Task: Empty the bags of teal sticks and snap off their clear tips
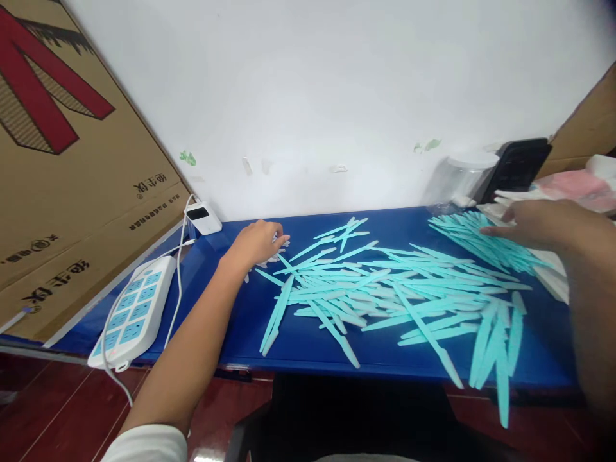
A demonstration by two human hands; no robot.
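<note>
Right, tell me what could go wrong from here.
One teal stick at the front right pokes past the edge of the blue table, so a bump might drop it. The neat bundle by the right hand lies close to the loose pile, so the two could get mixed. The white cable runs near the left forearm and might snag.

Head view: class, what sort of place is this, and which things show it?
Probably an indoor workspace, though home or workshop I cannot tell: a blue table, many loose turquoise sticks spread over it, and a power strip at its left end.
</note>
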